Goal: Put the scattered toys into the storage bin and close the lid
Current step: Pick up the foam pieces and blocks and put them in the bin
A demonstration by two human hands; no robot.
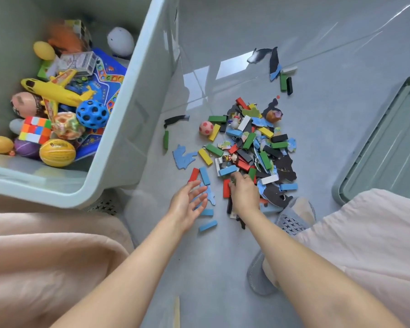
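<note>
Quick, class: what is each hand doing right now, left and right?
Left hand: open, fingers spread above the floor, holding nothing.
Right hand: fingers curled down into the block pile; whether they grip a piece cannot be told.

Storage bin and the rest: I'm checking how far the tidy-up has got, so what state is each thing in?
storage bin: open, partly filled with toys
lid: off, lying on the floor to the right
blocks and puzzle pieces: scattered on the floor, outside the bin
pink football: on the floor beside the pile
left hand: open, fingers spread
right hand: grip closed on pieces from the pile
</note>
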